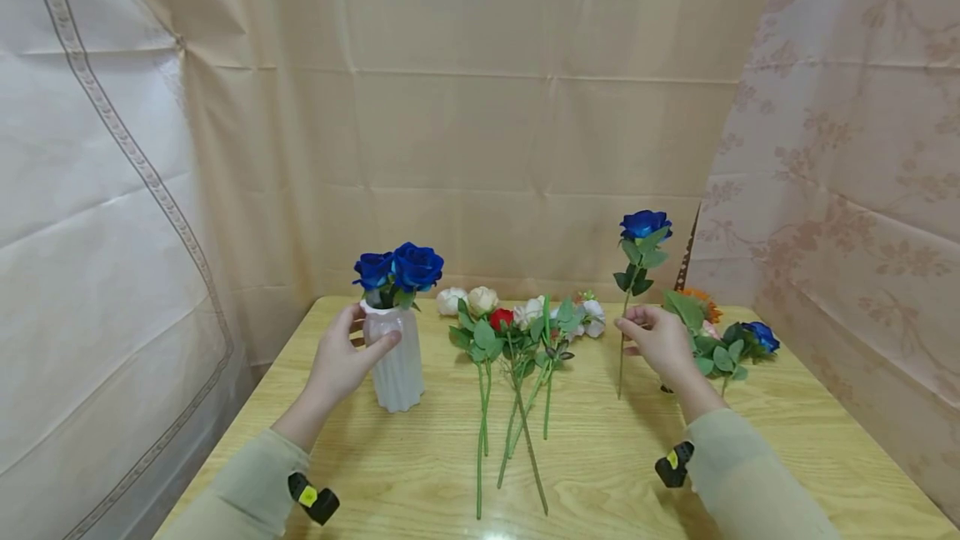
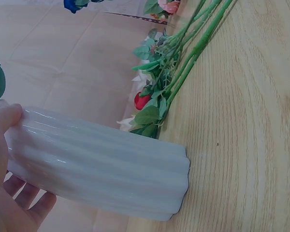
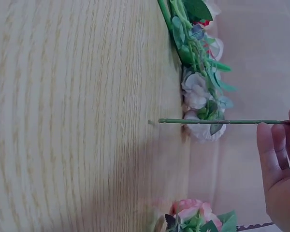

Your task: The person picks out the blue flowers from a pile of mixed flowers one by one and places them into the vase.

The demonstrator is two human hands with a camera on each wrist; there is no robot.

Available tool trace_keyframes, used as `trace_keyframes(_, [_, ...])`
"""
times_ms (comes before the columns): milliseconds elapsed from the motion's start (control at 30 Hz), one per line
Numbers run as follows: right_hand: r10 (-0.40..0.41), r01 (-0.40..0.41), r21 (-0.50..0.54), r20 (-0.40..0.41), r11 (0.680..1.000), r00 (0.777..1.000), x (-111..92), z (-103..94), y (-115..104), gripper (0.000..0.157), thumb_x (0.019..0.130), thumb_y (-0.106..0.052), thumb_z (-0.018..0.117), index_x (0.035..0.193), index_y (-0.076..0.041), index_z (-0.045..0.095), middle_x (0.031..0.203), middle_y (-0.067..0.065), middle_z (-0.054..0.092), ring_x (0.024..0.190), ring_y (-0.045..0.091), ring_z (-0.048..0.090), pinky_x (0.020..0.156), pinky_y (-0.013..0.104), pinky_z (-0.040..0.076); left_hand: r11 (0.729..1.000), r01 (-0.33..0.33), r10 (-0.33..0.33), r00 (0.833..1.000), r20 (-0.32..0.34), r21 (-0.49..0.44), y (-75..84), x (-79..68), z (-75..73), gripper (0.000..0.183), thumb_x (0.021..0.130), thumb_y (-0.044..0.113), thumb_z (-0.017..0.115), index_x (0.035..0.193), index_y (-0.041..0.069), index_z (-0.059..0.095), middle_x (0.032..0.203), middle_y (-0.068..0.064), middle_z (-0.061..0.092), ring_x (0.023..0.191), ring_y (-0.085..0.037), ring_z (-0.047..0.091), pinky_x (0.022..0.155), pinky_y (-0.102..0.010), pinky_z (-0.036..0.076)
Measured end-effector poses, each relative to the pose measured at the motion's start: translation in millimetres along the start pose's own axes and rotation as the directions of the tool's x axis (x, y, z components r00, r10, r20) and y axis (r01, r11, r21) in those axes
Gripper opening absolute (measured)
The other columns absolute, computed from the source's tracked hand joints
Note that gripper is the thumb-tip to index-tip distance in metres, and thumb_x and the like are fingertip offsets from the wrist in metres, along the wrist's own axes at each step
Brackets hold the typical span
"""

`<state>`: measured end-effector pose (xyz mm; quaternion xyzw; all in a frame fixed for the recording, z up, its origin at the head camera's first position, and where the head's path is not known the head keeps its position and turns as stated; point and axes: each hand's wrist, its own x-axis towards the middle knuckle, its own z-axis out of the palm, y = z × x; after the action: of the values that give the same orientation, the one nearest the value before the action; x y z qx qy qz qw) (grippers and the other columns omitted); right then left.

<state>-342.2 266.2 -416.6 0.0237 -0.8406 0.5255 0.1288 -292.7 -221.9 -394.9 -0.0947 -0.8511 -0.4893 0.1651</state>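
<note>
Around the neck of a white ribbed vase (image 1: 397,369) my left hand (image 1: 341,361) curls, thumb in front and fingers behind. The vase stands upright on the table, with two blue roses (image 1: 417,267) in its mouth. My right hand (image 1: 663,348) pinches the stem of another blue rose (image 1: 645,224), holding it upright with the bloom above the hand. In the right wrist view, the lower stem (image 3: 208,121) hangs below the fingertips, its cut end close to the tabletop.
Between the hands, several artificial flowers lie on the wooden table (image 1: 615,473), including a red rose (image 1: 501,320) and white blooms (image 1: 482,300). Beyond the right hand lie another blue rose (image 1: 761,337) and an orange flower (image 1: 702,303). A beige curtain (image 1: 487,132) hangs behind.
</note>
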Motion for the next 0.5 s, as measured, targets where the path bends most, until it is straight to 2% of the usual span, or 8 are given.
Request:
trace_keyframes(267, [-0.019,0.021,0.039,-0.046,0.999,0.999,0.5,1.5,-3.1,0.027,0.099,-0.024,0.070,0.111,-0.001,0.064,0.104,0.016,0.064,0.089,0.027,0.064,0.070,0.037,0.062,1.000,0.001,-0.001,1.000,-0.001,-0.001,-0.4,0.0,-0.2,0.077,0.090,0.050,0.076,0.146,0.007,0.045,0.140,-0.012,0.053,0.128,-0.034,0.051,0.102,-0.055,0.049])
trace_keyframes(500, [-0.013,0.015,0.047,-0.037,0.999,0.999,0.2,1.3,-4.6,0.030,0.099,-0.027,0.070,0.113,-0.001,0.064,0.105,0.016,0.064,0.088,0.024,0.064,0.070,0.037,0.062,1.000,0.005,-0.005,1.000,-0.001,-0.001,0.3,-0.4,-0.3,0.077,0.090,0.050,0.076,0.146,0.007,0.044,0.140,-0.013,0.053,0.128,-0.035,0.050,0.103,-0.055,0.048])
